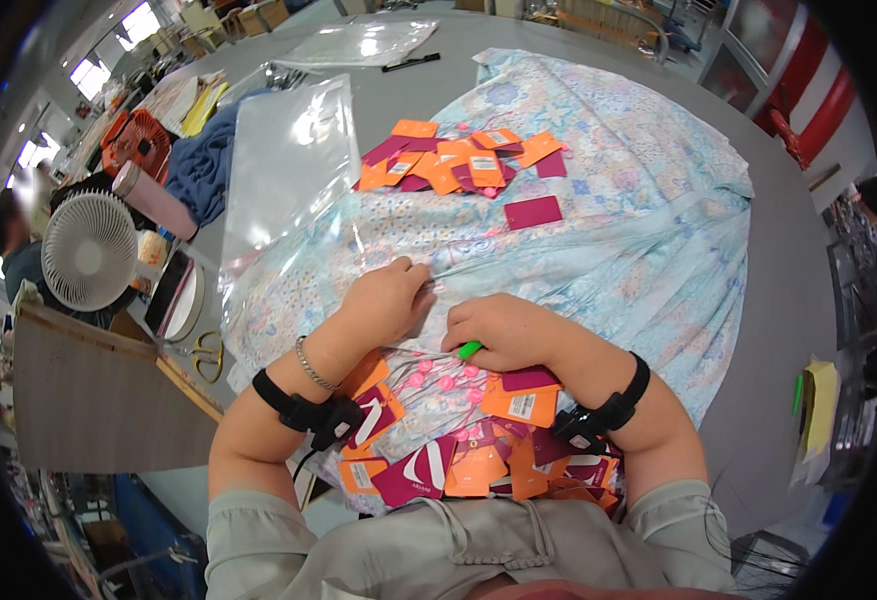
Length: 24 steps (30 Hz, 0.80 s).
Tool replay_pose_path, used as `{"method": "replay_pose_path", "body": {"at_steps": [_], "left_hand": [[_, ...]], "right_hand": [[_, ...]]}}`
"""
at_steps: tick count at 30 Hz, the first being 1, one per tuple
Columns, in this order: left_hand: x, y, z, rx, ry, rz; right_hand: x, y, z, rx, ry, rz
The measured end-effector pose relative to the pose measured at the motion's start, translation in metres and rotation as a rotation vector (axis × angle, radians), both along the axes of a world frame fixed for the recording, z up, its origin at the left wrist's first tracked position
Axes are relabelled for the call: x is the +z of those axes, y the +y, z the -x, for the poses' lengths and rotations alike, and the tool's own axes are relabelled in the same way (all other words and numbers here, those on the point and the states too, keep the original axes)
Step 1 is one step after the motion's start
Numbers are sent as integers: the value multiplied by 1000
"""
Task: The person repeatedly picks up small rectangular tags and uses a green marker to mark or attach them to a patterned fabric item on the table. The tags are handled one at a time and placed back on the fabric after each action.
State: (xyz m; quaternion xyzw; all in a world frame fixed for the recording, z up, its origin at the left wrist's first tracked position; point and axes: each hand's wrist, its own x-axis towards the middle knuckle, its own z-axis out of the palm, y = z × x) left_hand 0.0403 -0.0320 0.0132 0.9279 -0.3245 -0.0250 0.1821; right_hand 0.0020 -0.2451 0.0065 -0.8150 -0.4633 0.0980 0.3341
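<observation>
A light-blue floral printed garment [618, 165] lies spread before me. My left hand [387, 301] rests on it with curled fingers, whose tips are partly hidden; whether they pinch the cloth I cannot tell. Close beside it, my right hand [504, 330] is closed around a small green-handled tool [470, 349], its working end hidden. Pink round string seals [447, 383] on thin cords lie below my hands. They join orange and maroon paper hang tags [476, 469] heaped towards my body. Farther off, a second heap of hang tags [438, 165] sits on the garment, with a single maroon tag [533, 213] apart from it.
Clear plastic bags [292, 150] lie at the left, partly over the cloth. Beyond are a black marker [411, 63], a pink bottle [155, 201], a white fan [90, 250] and yellow-handled scissors [208, 357]. A yellow pad [818, 409] is at right. A person [15, 247] sits far left.
</observation>
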Motion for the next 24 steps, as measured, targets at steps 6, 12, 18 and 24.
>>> {"method": "replay_pose_path", "body": {"at_steps": [6,12,18,24], "left_hand": [[-1,-1,-7,-67,-68,-20],[-9,0,-9,-42,-102,48],[-14,8,-8,-45,-107,235],[-13,14,-5,-68,-97,187]], "right_hand": [[0,0,0,-13,0,-4],[9,0,1,-96,86,-22],[15,-1,3,-270,172,-42],[16,-8,1,-629,-233,-37]]}}
